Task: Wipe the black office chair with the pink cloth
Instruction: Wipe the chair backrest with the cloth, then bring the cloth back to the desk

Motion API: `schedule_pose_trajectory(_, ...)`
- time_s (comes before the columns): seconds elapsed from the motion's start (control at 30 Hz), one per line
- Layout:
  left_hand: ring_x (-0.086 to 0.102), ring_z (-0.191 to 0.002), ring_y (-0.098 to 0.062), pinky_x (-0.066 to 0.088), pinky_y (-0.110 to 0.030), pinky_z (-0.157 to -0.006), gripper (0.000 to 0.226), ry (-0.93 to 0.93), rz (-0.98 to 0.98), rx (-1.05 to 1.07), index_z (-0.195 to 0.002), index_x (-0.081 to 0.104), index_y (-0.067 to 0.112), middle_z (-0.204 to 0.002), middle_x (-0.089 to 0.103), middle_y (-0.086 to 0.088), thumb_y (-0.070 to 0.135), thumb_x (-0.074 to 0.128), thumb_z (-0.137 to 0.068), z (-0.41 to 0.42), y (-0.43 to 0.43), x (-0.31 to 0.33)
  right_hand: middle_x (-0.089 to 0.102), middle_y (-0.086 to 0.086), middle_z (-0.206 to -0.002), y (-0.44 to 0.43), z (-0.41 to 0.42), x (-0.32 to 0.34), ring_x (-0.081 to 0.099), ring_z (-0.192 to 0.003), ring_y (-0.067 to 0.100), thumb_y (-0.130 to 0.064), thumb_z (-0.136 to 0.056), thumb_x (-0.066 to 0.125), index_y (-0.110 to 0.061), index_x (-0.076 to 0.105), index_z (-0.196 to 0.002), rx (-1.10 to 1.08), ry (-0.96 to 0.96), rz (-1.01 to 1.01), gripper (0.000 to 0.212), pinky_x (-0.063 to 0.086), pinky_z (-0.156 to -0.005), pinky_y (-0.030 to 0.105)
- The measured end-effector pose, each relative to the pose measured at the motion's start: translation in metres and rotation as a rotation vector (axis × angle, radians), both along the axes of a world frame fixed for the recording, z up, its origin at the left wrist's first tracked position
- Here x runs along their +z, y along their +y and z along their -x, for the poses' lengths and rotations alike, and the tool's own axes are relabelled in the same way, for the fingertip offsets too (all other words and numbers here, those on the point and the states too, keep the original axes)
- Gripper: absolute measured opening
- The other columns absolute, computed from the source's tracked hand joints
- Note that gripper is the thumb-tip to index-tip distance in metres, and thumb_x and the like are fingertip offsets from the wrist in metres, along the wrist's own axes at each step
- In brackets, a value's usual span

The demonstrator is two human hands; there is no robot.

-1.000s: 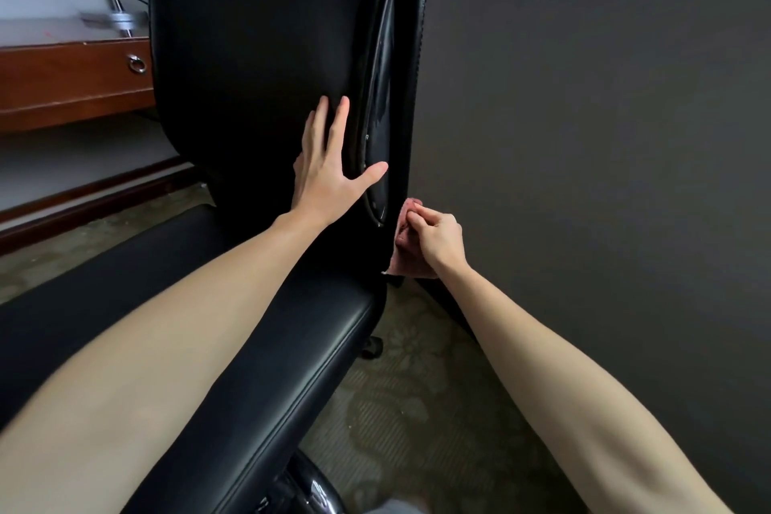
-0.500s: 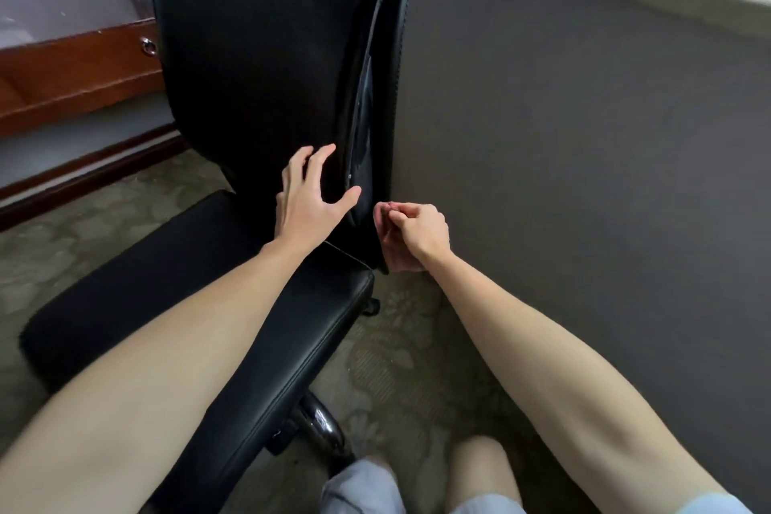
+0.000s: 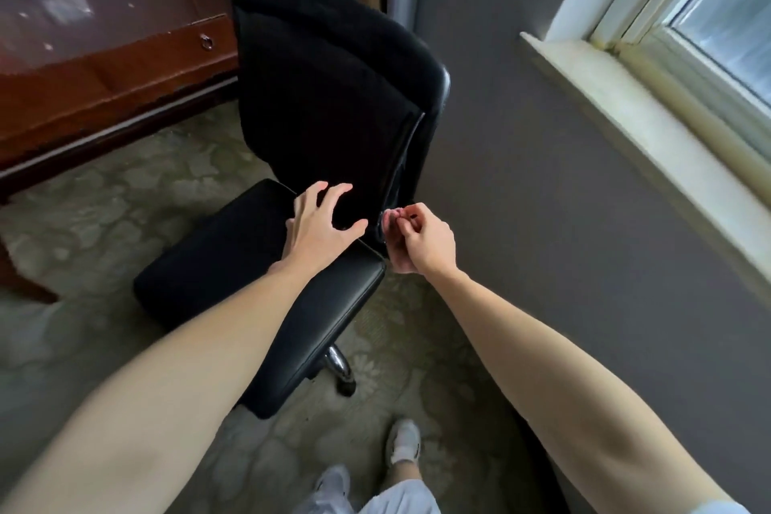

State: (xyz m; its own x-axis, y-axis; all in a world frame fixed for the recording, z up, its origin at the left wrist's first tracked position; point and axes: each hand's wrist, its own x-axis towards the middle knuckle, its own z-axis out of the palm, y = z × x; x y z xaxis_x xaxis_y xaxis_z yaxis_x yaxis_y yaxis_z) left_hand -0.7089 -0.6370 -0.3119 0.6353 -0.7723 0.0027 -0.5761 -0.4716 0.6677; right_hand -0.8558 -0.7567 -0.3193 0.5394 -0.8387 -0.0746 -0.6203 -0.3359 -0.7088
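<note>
Grey wall (image 3: 542, 200) crowds the chair's (image 3: 325, 96) right side; a desk (image 3: 104, 71) stands behind. Left hand (image 3: 317, 230), fingers wide, is at the backrest's foot. Right hand (image 3: 425, 242) pinches the cloth (image 3: 394, 217) against the backrest's right edge. Since earlier the view has risen, showing the whole chair.

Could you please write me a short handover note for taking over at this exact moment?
Left hand: open, fingers spread low on the backrest of the black office chair; whether it touches is unclear.
Right hand: grips the bunched pink cloth at the backrest's lower side edge.
Done: the picture does not show which parts are already wiped.
Left: probably finish that edge, then go over the backrest and seat.
</note>
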Motion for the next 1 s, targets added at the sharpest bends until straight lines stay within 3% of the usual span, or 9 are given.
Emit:
schedule_pose_trajectory(0.43,0.018,-0.144,-0.017,0.027,-0.047,-0.111,0.056,-0.079,-0.025,0.168,-0.141,0.045,0.038,-0.154,0.029,0.002,0.052,0.062,-0.089,-0.024,0.057,0.094,0.072,0.001,-0.098,0.012,-0.046,0.100,0.066,-0.094,0.028,-0.036,-0.092,0.055,-0.027,0.058,-0.106,0.302,0.156,0.194,0.017,0.044,-0.074,0.030)
schedule_pose_trajectory(0.7,0.027,-0.137,-0.017,0.033,-0.047,-0.107,0.047,-0.133,-0.019,0.291,-0.135,0.052,0.035,-0.145,0.039,0.003,0.052,0.058,-0.091,-0.059,0.120,0.100,0.070,0.003,-0.098,0.057,-0.106,0.118,0.065,-0.093,0.029,-0.039,-0.090,0.056,-0.026,0.058,-0.106,0.427,0.173,0.212,0.021,0.051,-0.081,0.037)
schedule_pose_trajectory(1.0,0.033,-0.131,-0.017,0.032,-0.043,-0.105,0.042,-0.100,0.017,0.358,-0.129,0.058,0.034,-0.136,0.046,0.006,0.049,0.062,-0.089,-0.159,0.229,0.087,0.071,0.005,-0.094,0.161,-0.217,0.107,0.065,-0.089,0.031,-0.043,-0.088,0.057,-0.025,0.058,-0.102,0.453,0.145,0.183,0.022,0.053,-0.079,0.041)
